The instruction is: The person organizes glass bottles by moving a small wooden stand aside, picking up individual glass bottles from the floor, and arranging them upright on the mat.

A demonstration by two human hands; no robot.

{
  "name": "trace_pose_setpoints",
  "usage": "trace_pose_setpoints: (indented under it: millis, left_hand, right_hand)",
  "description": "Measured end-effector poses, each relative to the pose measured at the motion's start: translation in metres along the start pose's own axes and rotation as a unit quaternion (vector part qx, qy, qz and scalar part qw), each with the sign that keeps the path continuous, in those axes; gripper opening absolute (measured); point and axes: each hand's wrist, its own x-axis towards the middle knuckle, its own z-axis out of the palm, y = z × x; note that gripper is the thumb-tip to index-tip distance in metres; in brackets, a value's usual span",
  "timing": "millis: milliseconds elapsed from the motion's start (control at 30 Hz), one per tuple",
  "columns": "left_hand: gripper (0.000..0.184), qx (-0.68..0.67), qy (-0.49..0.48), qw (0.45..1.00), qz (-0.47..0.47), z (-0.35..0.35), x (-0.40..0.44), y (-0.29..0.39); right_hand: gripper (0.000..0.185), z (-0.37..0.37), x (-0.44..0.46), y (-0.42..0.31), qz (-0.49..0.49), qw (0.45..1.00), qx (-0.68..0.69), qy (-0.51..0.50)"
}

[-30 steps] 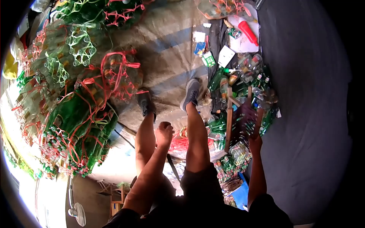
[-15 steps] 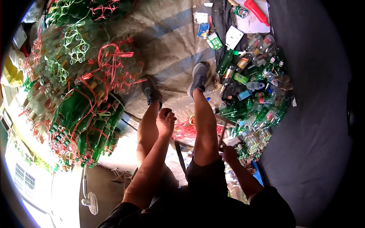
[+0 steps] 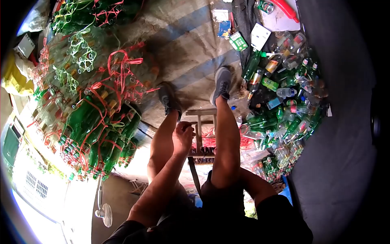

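My left hand (image 3: 183,137) is raised beside my left shin with its fingers curled together. Something small and dark may be in them, but I cannot make it out. Between my legs stands a brown wooden frame (image 3: 199,126), like a small stool, close to the left hand's fingertips. My right forearm (image 3: 256,184) passes behind my right knee, so the right hand is hidden and its hold cannot be seen. Behind the frame lies a tangle of red strapping (image 3: 245,141). A dark strap (image 3: 194,173) hangs below the frame.
Bundles of green bottles (image 3: 84,116) tied with red and green strips fill the left side. Loose bottles and cans (image 3: 286,92) are heaped at right, beside dark sheeting (image 3: 337,134). Small cartons (image 3: 238,41) lie on the brown ground sheet (image 3: 185,53). A fan (image 3: 106,214) stands lower left.
The wooden frame has moved left, from beside my right knee to between my legs. My right hand has gone out of sight behind that knee. My left hand has shifted slightly right and down.
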Motion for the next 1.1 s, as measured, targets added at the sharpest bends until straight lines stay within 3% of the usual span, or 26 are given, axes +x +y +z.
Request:
trace_pose_setpoints:
  millis: [200,433,500,633,733,833,900,967,1000,1033,1067,1100]
  left_hand:
    - [0.018,-0.023,-0.012,0.999,-0.021,0.003,-0.010,0.012]
    - [0.014,-0.074,-0.018,0.997,0.016,0.003,-0.007,0.003]
    - [0.013,-0.039,-0.027,0.998,0.042,-0.002,-0.004,0.003]
    - [0.014,-0.069,-0.023,0.997,0.004,-0.004,-0.007,0.012]
    - [0.015,-0.030,-0.026,0.998,0.042,-0.008,-0.005,0.014]
    - [0.014,-0.113,-0.040,0.993,0.017,-0.008,-0.010,0.022]
    - [0.016,-0.093,-0.055,0.993,0.041,-0.007,-0.012,0.038]
    - [0.015,-0.090,-0.057,0.991,0.079,-0.008,-0.013,0.055]
    - [0.013,-0.112,-0.058,0.990,0.069,-0.010,-0.016,0.068]
    - [0.012,-0.067,-0.052,0.991,0.106,-0.014,-0.014,0.074]
    - [0.011,-0.045,-0.042,0.989,0.133,-0.014,-0.013,0.081]
    - [0.011,-0.023,-0.031,0.986,0.159,-0.015,-0.014,0.086]
  right_hand:
    - [0.022,0.000,0.026,0.003,0.007,1.000,0.011,0.016]
    - [0.024,0.000,0.039,0.010,0.008,0.999,0.016,0.028]
    - [0.024,0.003,0.045,0.009,0.008,0.999,0.019,0.033]
    - [0.026,0.002,0.055,0.018,0.016,0.999,0.025,0.044]
    - [0.026,-0.007,0.068,0.028,0.022,0.997,0.037,0.068]
    - [0.027,-0.027,0.075,0.071,0.036,0.992,0.056,0.107]
    - [0.028,-0.059,0.083,0.119,0.022,0.982,0.053,0.182]
    - [0.028,-0.108,0.092,0.176,0.001,0.969,-0.010,0.247]
    - [0.035,-0.145,0.118,0.197,0.013,0.975,-0.151,0.163]
    - [0.035,-0.201,0.113,0.150,0.047,0.975,0.168,0.137]
    - [0.035,-0.264,0.105,0.089,0.089,0.868,0.466,0.149]
    - [0.031,-0.303,0.095,0.028,0.009,0.855,0.461,0.238]
